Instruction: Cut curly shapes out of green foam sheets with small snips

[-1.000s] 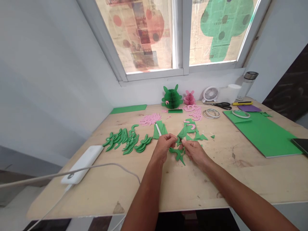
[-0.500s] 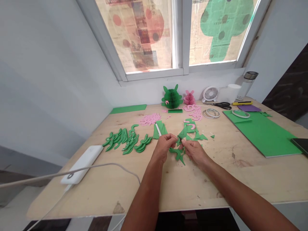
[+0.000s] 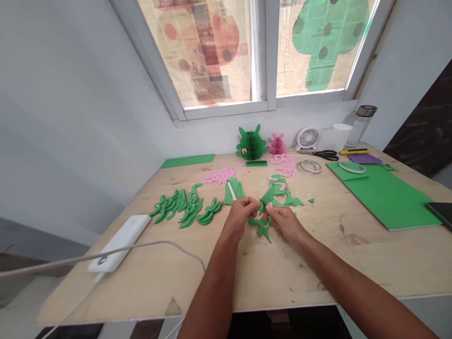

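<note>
A broad pale wooden counter [image 3: 318, 278] fills the lower part of the view, below a white-framed window [image 3: 226, 112] with coloured, patterned panes. A large flat rectangular sheet of bright green paper [image 3: 388, 197] lies at the counter's right, a ring of white tape [image 3: 352, 167] resting near its far end. On the left lies a long white plastic slab with rounded corners [image 3: 120, 243]. Near the wall stand a green pleated-paper figure with ears [image 3: 252, 145], a clear bottle with a metallic cap [image 3: 360, 125], a round white fan [image 3: 308, 138] and a smaller pink pleated-paper figure [image 3: 277, 143].

The person's two hands meet mid-counter. The left hand [image 3: 241, 214] has thumb and fingers drawn together on the left edge of a small curved green paper piece [image 3: 266, 197]; the right hand [image 3: 284, 221] pinches narrowly at its lower right. Whether this is one layer or several cannot be told. The piece is between the hands, among irregular green paper scraps [image 3: 260, 226].

Left of the hands lie overlapping crescent-shaped green paper cutouts [image 3: 189, 207]; farther back is a heap of thin pink paper cutouts [image 3: 219, 175]. Black-handled scissors [image 3: 326, 155] lie before the fan. A slim white pen-like stick [image 3: 231, 190] rests just beyond the left hand.
</note>
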